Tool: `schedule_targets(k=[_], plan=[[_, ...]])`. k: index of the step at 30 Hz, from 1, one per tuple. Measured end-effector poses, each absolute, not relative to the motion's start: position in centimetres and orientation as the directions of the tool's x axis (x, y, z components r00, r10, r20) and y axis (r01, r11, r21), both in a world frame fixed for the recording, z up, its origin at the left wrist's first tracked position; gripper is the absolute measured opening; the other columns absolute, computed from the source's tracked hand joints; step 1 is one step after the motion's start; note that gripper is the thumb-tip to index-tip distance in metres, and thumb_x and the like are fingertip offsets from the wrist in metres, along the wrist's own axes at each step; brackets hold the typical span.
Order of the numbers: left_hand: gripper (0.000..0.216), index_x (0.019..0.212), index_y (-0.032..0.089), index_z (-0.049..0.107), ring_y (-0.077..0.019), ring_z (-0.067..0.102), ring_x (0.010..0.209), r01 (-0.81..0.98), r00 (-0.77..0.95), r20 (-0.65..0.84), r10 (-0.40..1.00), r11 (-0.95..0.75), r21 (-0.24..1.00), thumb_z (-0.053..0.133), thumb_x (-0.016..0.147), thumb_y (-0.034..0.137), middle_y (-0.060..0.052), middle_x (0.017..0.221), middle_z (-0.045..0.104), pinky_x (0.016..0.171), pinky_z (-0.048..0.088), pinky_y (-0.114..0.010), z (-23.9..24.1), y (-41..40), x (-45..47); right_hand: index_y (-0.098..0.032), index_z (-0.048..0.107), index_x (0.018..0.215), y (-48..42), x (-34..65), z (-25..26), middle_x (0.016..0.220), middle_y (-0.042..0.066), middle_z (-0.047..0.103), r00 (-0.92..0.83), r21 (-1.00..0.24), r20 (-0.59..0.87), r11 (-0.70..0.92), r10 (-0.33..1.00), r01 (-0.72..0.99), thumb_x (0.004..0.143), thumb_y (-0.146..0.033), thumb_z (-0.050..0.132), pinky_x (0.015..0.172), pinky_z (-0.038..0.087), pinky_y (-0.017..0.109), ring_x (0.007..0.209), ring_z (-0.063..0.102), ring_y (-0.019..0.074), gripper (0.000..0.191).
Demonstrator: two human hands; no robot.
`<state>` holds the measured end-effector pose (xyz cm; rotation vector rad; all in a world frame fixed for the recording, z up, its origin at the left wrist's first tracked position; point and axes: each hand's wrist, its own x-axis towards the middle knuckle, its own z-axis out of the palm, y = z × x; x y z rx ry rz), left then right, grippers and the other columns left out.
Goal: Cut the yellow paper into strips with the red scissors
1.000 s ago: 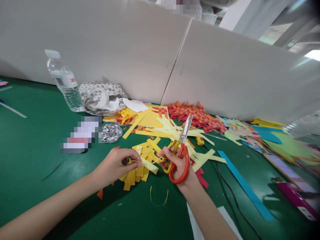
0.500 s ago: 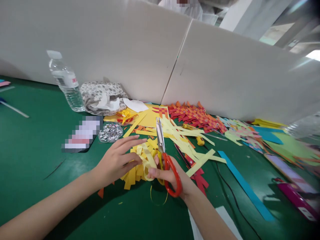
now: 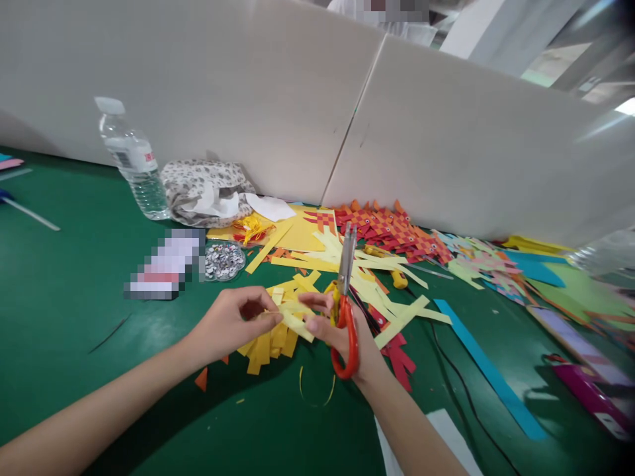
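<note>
My left hand (image 3: 225,322) pinches a pale yellow paper strip (image 3: 296,324) between thumb and forefinger. My right hand (image 3: 366,354) keeps a pair of scissors (image 3: 348,258) with red and yellow handles, blades pointing up and away and looking shut. The right thumb and fingertips are at the strip's other end; whether they grip it is unclear. Under and behind the strip lies a heap of folded yellow paper pieces (image 3: 260,354). Loose pale yellow strips (image 3: 364,277) fan out beyond the scissors.
Along the partition (image 3: 223,86) stand a water bottle (image 3: 133,162) and a patterned cloth pouch (image 3: 208,182). A phone (image 3: 166,264) and a dish of googly eyes (image 3: 223,261) lie left. Red-orange woven paper shapes (image 3: 387,231), a blue strip (image 3: 489,367) and a black cable (image 3: 461,383) are right.
My left fingers have closed from a loose spread into a pinch on the strip, which is now drawn flatter. The scissors have shifted right and turned in my right hand.
</note>
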<state>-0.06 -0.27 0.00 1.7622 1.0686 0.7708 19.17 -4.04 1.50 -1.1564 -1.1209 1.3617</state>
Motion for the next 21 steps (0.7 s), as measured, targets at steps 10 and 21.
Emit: schedule_targets(k=[10, 21], plan=[[0.019, 0.073, 0.018, 0.056, -0.0109, 0.055, 0.057, 0.136, 0.479, -0.112, 0.87, 0.052, 0.989, 0.068, 0.069, 0.032, 0.003, 0.063, 0.059, 0.053, 0.042, -0.022, 0.5, -0.3, 0.1, -0.023, 0.038, 0.07, -3.9, 19.0, 0.9, 0.078, 0.002, 0.068, 0.073, -0.997, -0.065, -0.062, 0.995, -0.045, 0.057, -0.025, 0.078, 0.066, 0.049, 0.032, 0.068, 0.062, 0.0171, 0.043], [0.032, 0.098, 0.018, 0.058, -0.0162, 0.066, 0.074, 0.073, 0.391, -0.157, 0.907, 0.14, 0.988, 0.067, 0.072, 0.034, -0.002, 0.075, 0.07, 0.064, 0.05, -0.026, 0.8, 0.1, -0.1, -0.022, 0.042, 0.074, -3.3, 19.5, 0.3, 0.07, -0.002, 0.063, 0.199, -0.999, -0.032, -0.026, 0.98, -0.032, 0.054, -0.025, 0.079, 0.064, 0.048, 0.031, 0.062, 0.059, 0.014, 0.043]])
